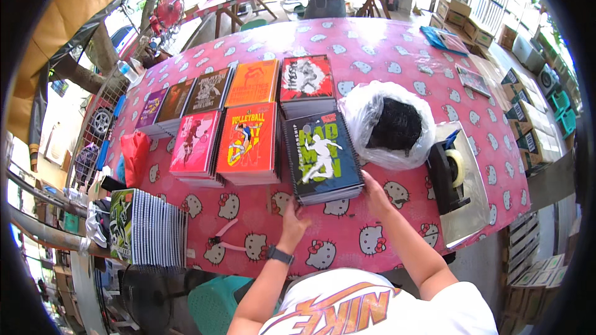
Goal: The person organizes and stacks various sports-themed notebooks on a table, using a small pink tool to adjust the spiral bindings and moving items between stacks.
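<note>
So the notebook stack [324, 156] with the dark blue cover sat on the pink desk [341, 220], just left of the plastic bag [361, 108]. Left hand [294, 218] and right hand [374, 195] were at its sides, nearer than the bag; honestly couldn't tell how far open either grip was, or whether it had hold.

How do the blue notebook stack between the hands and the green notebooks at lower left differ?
The blue stack lies flat, cover up; the green notebooks stand on edge in a row. The left hand and right hand flank the blue stack; neither is at the green notebooks. Both are groups of notebooks with illustrated covers.
</note>
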Demonstrator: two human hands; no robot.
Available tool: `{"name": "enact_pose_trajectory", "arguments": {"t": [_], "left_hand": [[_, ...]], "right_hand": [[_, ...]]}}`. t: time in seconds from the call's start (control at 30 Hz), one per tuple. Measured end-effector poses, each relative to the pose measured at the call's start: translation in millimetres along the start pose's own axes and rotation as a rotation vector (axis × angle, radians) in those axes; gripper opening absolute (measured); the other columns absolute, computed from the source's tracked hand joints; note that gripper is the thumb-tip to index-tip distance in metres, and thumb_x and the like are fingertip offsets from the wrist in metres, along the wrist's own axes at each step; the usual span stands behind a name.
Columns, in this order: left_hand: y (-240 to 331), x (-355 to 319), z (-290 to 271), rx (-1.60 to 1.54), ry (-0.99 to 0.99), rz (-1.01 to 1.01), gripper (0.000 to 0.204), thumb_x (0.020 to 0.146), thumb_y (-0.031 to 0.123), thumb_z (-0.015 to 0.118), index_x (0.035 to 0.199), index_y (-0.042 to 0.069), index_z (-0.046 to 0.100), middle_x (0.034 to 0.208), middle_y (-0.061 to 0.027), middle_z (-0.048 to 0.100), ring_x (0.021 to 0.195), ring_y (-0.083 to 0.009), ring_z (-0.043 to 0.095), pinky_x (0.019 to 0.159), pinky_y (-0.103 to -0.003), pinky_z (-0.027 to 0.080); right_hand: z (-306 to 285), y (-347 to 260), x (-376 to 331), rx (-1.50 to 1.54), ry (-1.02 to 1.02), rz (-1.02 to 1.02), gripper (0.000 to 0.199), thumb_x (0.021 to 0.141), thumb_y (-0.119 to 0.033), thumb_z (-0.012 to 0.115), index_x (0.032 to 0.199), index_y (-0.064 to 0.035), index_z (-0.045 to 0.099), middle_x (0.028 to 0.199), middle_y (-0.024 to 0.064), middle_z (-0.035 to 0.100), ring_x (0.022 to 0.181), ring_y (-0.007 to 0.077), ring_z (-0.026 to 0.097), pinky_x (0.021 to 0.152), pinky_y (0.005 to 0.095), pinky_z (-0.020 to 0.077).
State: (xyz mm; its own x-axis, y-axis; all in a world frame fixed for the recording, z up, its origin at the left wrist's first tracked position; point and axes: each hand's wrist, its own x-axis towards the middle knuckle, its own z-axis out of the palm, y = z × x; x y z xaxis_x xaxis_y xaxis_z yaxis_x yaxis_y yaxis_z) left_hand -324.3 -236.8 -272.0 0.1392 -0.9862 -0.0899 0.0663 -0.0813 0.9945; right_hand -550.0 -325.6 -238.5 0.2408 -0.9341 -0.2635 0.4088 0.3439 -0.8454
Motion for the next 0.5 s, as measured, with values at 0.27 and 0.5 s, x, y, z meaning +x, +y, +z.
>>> {"name": "enact_pose_trajectory", "arguments": {"t": [0.27, 0.5], "left_hand": [[-11.6, -41.6, -3.4, -0.144, -0.066, -0.062, 0.083, 0.068, -0.017, 0.051, 0.139, 0.005, 0.014, 0.133, -0.015, 0.035, 0.118, -0.0253, 0.044, 0.089, -0.032, 0.045], [13.5, 61.4, -46.7, 0.177, -0.133, 0.214, 0.064, 0.069, -0.017, 0.051, 0.127, 0.004, 0.034, 0.115, -0.0102, 0.047, 0.099, -0.018, 0.052, 0.081, -0.03, 0.049]], "right_hand": [[-29.4, -8.4, -33.3, -0.133, 0.026, -0.006, 0.043, 0.092, -0.033, 0.04, 0.122, -0.0022, 0.048, 0.119, 0.0075, 0.054, 0.108, 0.0177, 0.049, 0.095, 0.0327, 0.0355], [-23.8, 29.4, -96.4, 0.154, 0.303, 0.22, 0.049, 0.088, -0.041, 0.051, 0.121, -0.0051, 0.048, 0.118, 0.0078, 0.052, 0.103, 0.018, 0.048, 0.091, 0.0341, 0.0364]]}}
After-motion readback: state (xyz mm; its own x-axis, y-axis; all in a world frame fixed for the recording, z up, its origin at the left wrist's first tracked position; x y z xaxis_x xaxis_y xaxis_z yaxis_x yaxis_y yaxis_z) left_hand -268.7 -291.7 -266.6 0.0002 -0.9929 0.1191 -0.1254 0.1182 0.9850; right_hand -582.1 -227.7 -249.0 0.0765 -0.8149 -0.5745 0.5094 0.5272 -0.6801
